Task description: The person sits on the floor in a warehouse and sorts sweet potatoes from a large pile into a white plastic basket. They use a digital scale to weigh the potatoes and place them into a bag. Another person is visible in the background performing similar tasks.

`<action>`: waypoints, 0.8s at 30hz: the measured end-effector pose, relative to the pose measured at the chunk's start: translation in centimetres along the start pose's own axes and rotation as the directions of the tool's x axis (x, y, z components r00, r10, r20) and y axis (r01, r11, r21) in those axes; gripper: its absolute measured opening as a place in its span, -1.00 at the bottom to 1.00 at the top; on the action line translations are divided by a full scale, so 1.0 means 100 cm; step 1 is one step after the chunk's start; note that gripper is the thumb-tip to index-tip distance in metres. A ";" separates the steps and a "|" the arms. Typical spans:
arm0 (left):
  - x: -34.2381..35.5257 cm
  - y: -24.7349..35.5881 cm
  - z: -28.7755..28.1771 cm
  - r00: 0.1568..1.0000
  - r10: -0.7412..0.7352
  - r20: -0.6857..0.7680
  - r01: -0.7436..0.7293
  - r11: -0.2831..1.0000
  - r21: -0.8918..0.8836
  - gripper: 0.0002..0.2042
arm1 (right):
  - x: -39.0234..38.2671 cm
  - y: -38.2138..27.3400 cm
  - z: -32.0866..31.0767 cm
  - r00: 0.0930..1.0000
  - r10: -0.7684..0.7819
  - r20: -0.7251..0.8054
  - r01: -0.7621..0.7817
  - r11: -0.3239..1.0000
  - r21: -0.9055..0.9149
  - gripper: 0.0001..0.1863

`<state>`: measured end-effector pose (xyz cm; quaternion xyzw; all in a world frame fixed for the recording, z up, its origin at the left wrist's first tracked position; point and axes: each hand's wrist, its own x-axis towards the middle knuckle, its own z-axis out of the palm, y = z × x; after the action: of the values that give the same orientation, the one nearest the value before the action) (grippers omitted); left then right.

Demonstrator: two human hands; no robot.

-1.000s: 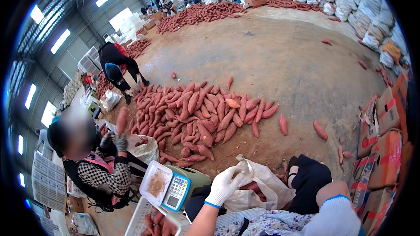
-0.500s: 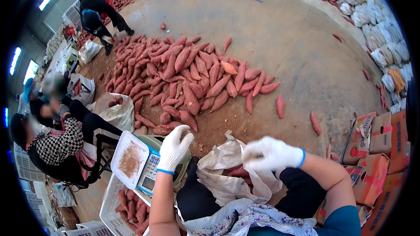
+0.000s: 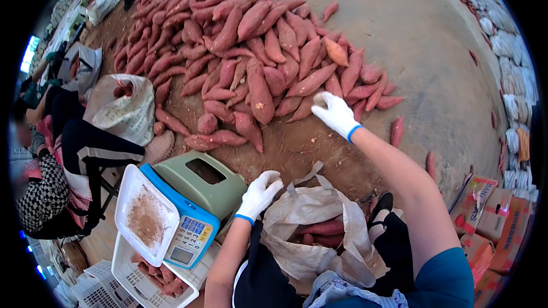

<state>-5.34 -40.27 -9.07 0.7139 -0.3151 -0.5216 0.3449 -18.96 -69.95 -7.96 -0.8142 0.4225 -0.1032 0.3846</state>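
Note:
A large heap of red-skinned sweet potatoes [image 3: 228,63] lies on the floor ahead of me. My right hand [image 3: 335,115], in a white knit glove with a blue cuff, reaches to the heap's near right edge. Its fingers are apart and loosely bent, with no sweet potato in them. Between my legs stands a whitish woven sack [image 3: 291,214], its mouth wide, with some sweet potatoes [image 3: 326,231] inside. My left hand [image 3: 261,195], gloved the same way, hovers by the sack's left rim. Its fingers are half bent and apart, holding nothing I can see.
To my left, a blue digital scale [image 3: 191,234] with a dirt-dusted white tray [image 3: 142,211] sits by a white basket [image 3: 123,262] and an upturned green container [image 3: 200,177]. A seated co-worker [image 3: 45,188] is beyond. Cardboard boxes [image 3: 494,217] stand at right.
My right hand has moved from above the sack forward to the heap. My left hand has come down beside the sack's rim. The view has shifted, bringing the heap and scale closer.

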 end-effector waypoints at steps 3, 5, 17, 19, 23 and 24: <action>0.009 -0.013 -0.004 0.997 -0.073 0.006 0.074 0.989 -0.132 -0.63 | 0.028 -0.018 0.036 0.990 0.120 0.072 -0.124 0.990 0.060 -0.40; 0.014 -0.015 -0.007 0.996 -0.089 -0.011 0.084 0.974 -0.210 -0.63 | 0.040 -0.033 0.060 0.974 0.177 0.143 -0.181 0.983 0.011 -0.24; 0.026 -0.018 -0.021 0.957 -0.176 -0.230 0.019 0.831 -0.556 -0.55 | 0.033 -0.051 0.127 0.805 0.115 0.582 -0.503 0.652 0.567 -0.32; 0.029 -0.012 -0.020 0.954 -0.238 -0.185 0.008 0.634 -0.773 -0.42 | 0.001 -0.040 0.111 0.738 0.005 0.674 -0.556 0.571 0.604 -0.39; 0.032 -0.008 -0.011 0.999 -0.003 -0.050 -0.048 0.186 -0.981 -0.32 | -0.030 -0.063 0.075 0.600 -0.098 0.794 -0.012 0.991 0.132 -0.38; 0.031 -0.007 -0.010 0.995 -0.096 0.032 0.055 0.246 -0.968 -0.36 | -0.032 -0.057 0.073 0.626 -0.145 0.766 0.069 0.989 0.131 -0.40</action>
<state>-3.56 -42.20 -11.10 0.3760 0.1107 -0.6089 0.6897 -13.93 -61.60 -8.36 -0.7854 0.1628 0.2142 0.5574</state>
